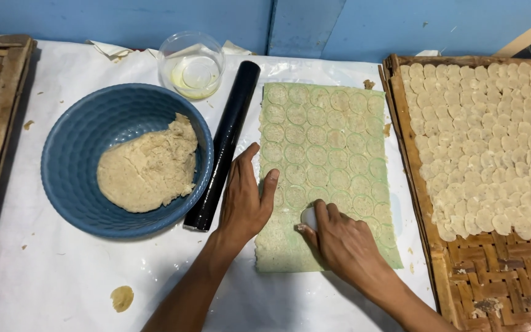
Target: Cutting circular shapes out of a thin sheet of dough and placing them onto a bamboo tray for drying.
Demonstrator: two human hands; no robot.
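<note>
Right hand [342, 237] gripping white round cutter [309, 217] on near end of dough sheet [327, 154], uncut strip nearer; left hand [244, 197] flat, fingers open.

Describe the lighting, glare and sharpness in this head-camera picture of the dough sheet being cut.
Head view: light is soft and even, shadows faint beneath the left hand and right hand; glare streaks the black rolling pin and glints on the clear bowl; the dough sheet is sharp, with no evident motion blur.
</note>
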